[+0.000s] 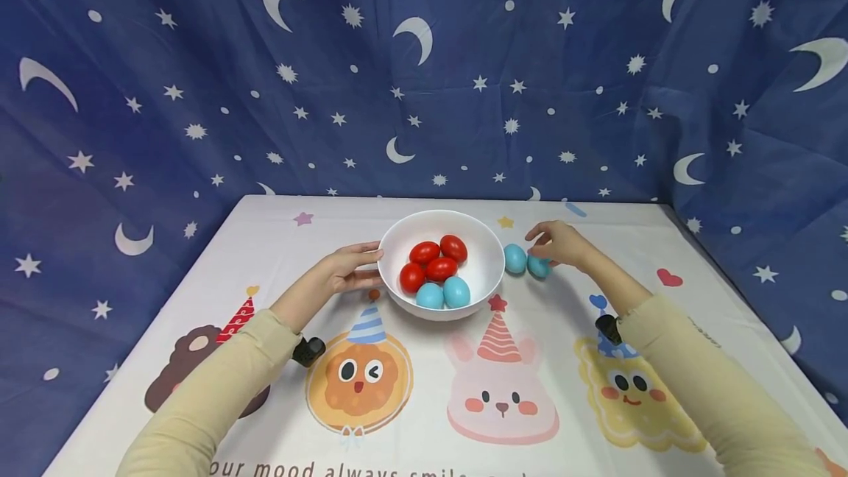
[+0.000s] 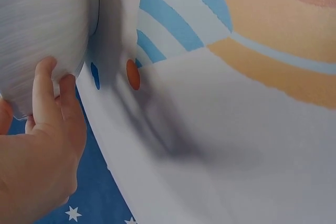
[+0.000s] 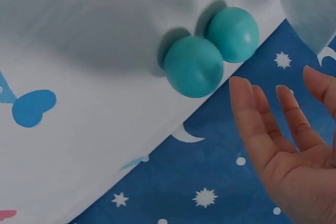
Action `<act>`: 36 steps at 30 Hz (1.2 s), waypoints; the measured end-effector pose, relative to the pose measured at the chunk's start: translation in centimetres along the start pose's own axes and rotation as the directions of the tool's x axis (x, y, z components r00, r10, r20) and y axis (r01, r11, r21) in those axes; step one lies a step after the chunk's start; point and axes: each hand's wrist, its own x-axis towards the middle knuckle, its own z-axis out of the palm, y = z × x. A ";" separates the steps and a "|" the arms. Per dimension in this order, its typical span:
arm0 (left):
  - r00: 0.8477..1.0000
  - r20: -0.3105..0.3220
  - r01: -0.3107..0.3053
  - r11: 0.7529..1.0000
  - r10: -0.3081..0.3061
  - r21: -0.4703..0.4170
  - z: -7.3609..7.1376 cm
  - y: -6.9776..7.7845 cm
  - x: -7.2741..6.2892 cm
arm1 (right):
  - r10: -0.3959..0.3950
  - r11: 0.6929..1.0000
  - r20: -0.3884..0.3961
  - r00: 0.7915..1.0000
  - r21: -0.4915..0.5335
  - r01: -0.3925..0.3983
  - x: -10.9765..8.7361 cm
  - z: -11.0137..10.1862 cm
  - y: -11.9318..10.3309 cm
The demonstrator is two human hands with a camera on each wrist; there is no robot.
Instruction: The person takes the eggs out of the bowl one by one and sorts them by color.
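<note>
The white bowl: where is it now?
In the head view, the white bowl is central, between the left hand touching it and, at right, two loose blue eggs.

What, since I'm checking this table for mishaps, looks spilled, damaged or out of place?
Nothing looks spilled or damaged. At most, two blue eggs might seem out of place: they lie on the tablecloth beside the white bowl, while two matching ones sit inside with four red eggs.

"What colour is the bowl (image 1: 486,263)?"
"White, and 4 eggs (image 1: 453,249) are glossy red."
"The other 4 eggs (image 1: 515,260)?"
"Light blue."
"And the backdrop (image 1: 464,142)?"
"Deep blue, patterned with white moons, stars and dots."
</note>
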 end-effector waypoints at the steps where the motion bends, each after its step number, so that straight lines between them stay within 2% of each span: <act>1: 1.000 -0.003 -0.002 1.000 0.002 0.001 0.0 0.0 0.0 | -0.009 1.000 -0.007 1.000 0.001 0.009 -0.1 0.0 -0.2; 13: 1.000 -0.015 -0.020 1.000 0.021 0.008 0.3 -0.2 0.2 | -0.050 0.998 -0.037 0.998 0.020 0.051 -1.4 -0.2 -2.8; 21: 1.000 -0.015 -0.019 1.000 0.019 -0.004 -0.1 -0.2 0.1 | -0.134 0.990 -0.041 0.990 0.029 0.135 -1.7 0.8 -4.7; 36: 0.998 -0.066 -0.015 0.999 0.017 0.029 0.3 0.2 -0.1 | -0.184 0.983 0.006 0.983 0.008 0.184 -1.3 3.1 -7.8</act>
